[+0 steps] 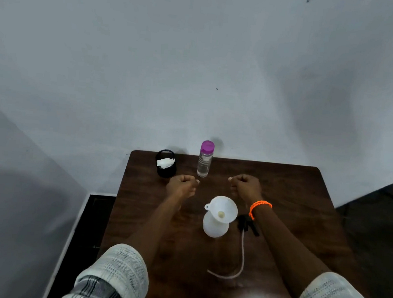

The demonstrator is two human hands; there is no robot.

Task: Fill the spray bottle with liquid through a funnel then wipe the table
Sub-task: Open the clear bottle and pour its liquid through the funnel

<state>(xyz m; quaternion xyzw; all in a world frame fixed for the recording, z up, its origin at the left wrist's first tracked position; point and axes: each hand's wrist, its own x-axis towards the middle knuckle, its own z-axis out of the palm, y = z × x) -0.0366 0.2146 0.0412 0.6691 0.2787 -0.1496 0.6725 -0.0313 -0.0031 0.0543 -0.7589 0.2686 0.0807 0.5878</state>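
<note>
A white spray bottle [214,228] stands at the middle of the dark wooden table [304,204] with a white funnel [222,208] seated in its neck. Its black spray head [246,223] lies just to the right, its white tube [242,253] trailing toward me. A clear bottle with a purple cap [205,159] stands at the table's far edge and holds clear liquid. My left hand [182,184] and my right hand [245,186] hover beyond the funnel, both curled into fists holding nothing. An orange band circles my right wrist.
A black mesh cup [166,164] with a crumpled white tissue [165,162] inside stands at the far left corner of the table. A white wall rises right behind the table. Dark floor shows to the left and right.
</note>
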